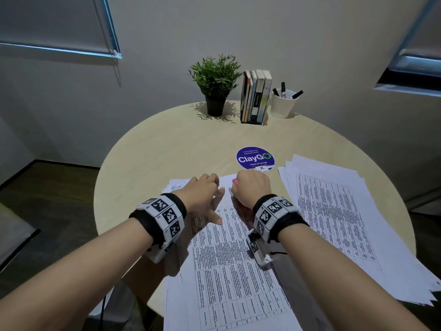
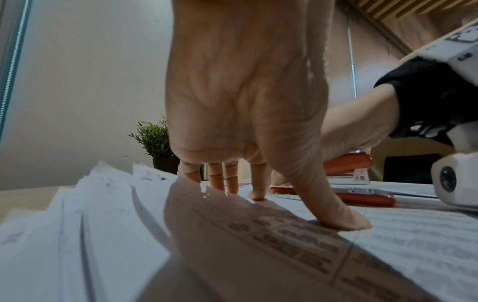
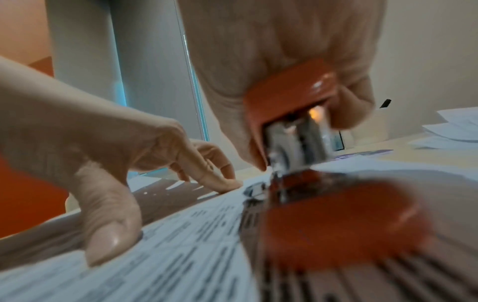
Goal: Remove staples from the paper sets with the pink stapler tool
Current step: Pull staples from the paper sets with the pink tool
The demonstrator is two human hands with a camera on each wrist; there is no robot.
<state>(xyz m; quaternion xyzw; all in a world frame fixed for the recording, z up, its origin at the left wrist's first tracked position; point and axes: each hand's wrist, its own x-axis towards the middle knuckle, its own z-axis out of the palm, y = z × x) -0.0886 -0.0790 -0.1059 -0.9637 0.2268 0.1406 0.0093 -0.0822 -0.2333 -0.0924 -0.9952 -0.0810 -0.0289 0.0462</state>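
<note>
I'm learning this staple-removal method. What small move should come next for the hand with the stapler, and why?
Probably lever the pink stapler slightly to pry the staple up. The right hand grips it with its metal end at the paper set's top corner, while the left hand's fingertips pin the sheet.

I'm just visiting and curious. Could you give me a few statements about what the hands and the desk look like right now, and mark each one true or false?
1. The right hand grips the pink stapler. True.
2. The left hand is lifted clear of the paper set. False: its fingertips and thumb press down on the sheet.
3. A potted plant stands at the far side of the table. True.
4. The white cup holds scissors. False: it holds dark markers.
5. A second paper pile lies to the right. True.
</note>
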